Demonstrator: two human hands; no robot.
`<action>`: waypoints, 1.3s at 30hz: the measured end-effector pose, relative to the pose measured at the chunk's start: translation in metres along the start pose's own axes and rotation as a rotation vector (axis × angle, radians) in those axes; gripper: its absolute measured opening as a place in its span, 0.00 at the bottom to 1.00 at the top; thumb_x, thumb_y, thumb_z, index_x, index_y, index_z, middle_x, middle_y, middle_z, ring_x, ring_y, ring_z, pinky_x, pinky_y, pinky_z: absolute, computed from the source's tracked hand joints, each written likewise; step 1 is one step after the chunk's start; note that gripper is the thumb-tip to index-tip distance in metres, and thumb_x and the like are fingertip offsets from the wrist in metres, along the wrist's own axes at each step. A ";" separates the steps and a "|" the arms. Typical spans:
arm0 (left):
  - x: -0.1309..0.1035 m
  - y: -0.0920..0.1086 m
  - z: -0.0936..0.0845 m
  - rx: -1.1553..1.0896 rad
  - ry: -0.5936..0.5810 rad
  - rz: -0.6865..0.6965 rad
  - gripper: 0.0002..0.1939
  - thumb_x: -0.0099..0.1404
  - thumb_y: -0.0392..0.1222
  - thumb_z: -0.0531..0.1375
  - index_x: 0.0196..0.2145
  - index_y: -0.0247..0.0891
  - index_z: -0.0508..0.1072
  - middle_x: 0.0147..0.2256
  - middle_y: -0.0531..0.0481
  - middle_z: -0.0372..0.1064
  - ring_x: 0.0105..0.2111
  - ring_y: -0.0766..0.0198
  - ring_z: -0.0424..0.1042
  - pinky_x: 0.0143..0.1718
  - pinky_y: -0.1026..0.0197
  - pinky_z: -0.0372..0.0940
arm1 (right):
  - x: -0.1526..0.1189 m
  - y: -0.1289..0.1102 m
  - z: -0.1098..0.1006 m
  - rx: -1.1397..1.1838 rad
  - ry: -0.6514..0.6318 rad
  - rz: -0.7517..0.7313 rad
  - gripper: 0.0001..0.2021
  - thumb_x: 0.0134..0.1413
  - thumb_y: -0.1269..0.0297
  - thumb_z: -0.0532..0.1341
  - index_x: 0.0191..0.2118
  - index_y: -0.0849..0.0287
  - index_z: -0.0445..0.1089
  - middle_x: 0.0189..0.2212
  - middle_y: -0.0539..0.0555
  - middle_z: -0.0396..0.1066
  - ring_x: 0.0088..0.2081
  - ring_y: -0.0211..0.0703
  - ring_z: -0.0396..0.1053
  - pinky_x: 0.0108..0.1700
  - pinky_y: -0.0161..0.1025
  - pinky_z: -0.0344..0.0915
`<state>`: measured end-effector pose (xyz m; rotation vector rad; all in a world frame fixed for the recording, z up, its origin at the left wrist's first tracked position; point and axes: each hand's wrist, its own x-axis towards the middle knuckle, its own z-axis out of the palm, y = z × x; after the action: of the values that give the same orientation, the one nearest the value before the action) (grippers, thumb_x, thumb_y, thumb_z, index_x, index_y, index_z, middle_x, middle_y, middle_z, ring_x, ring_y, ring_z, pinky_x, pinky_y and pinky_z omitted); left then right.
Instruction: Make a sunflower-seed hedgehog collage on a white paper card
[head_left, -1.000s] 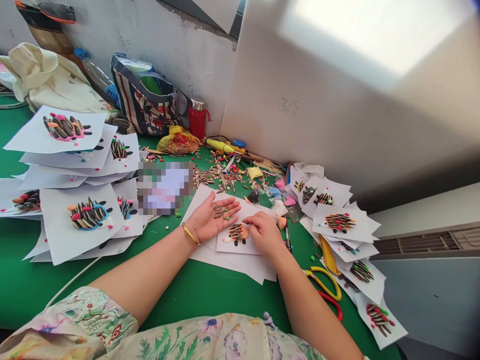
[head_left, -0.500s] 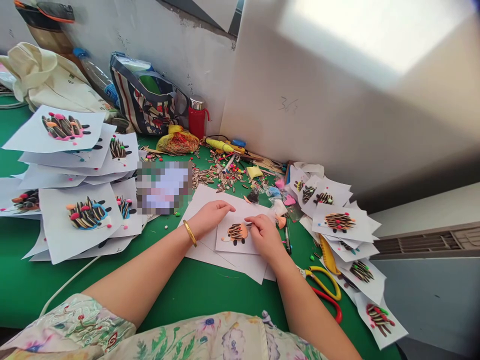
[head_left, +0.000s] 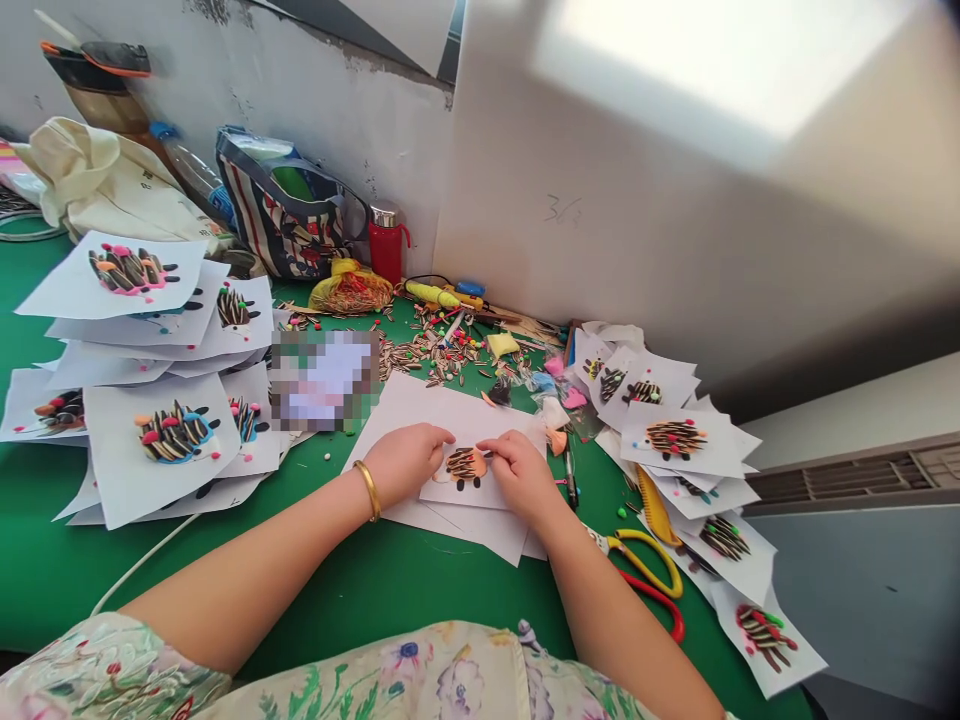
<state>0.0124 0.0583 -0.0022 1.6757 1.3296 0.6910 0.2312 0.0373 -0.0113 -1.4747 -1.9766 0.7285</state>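
Orange clay [head_left: 481, 467] is forming the body of a small hedgehog [head_left: 468, 468], with striped sunflower seeds [head_left: 459, 461] bristling along its back and dark feet [head_left: 461, 485] showing below. The hedgehog is lying on a white card [head_left: 489, 497], which is resting on larger white sheets [head_left: 412, 400] over the green tabletop [head_left: 315, 590]. Judging by this layout, the step in hand is setting or adjusting a piece at the body's right end. The right hand [head_left: 523, 478] is reaching in from that side, its thumb and index finger pressing together and seemingly pinching a dark seed [head_left: 487, 453] by the clay's edge; whether that seed is already embedded, I cannot tell. Opposite, the left hand [head_left: 405, 462] is arching palm down, its fingers bending inward and their tips pointing just above the hedgehog's left end; its palm is facing away, so I cannot tell whether it is hiding anything. The hedgehog is thus sitting between both sets of fingertips, slightly nearer the wearer. The next move seems to be calling for a light, steady push that is leaving neighbouring seeds undisturbed. Beyond the sheets, loose seeds [head_left: 405, 357] are lying scattered.
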 end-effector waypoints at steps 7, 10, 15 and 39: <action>-0.018 0.002 0.006 0.508 -0.079 0.108 0.21 0.65 0.38 0.53 0.54 0.46 0.74 0.40 0.44 0.75 0.38 0.54 0.73 0.43 0.57 0.62 | 0.000 -0.001 0.001 0.002 -0.023 -0.006 0.19 0.53 0.76 0.52 0.44 0.55 0.77 0.35 0.53 0.70 0.40 0.43 0.69 0.45 0.41 0.66; -0.017 0.005 0.008 0.569 -0.097 0.129 0.20 0.65 0.37 0.53 0.52 0.47 0.74 0.38 0.44 0.75 0.36 0.54 0.73 0.39 0.58 0.62 | 0.000 -0.001 0.001 -0.001 -0.031 -0.005 0.19 0.53 0.76 0.53 0.44 0.54 0.77 0.35 0.53 0.71 0.40 0.43 0.69 0.44 0.41 0.66; -0.018 0.006 0.007 0.654 -0.111 0.174 0.20 0.66 0.37 0.51 0.53 0.46 0.74 0.37 0.43 0.74 0.34 0.53 0.73 0.35 0.57 0.60 | 0.000 -0.003 0.001 -0.011 -0.049 0.001 0.20 0.53 0.76 0.53 0.45 0.54 0.77 0.35 0.53 0.70 0.40 0.43 0.69 0.44 0.40 0.66; -0.022 -0.003 0.007 0.719 -0.050 0.249 0.19 0.66 0.36 0.53 0.51 0.48 0.75 0.34 0.50 0.74 0.33 0.61 0.73 0.32 0.62 0.61 | -0.001 -0.004 0.000 0.005 -0.060 0.029 0.21 0.52 0.75 0.53 0.45 0.53 0.78 0.35 0.52 0.70 0.40 0.41 0.69 0.44 0.38 0.64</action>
<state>0.0109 0.0354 -0.0066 2.4415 1.4414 0.3065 0.2285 0.0355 -0.0082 -1.4982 -1.9997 0.7977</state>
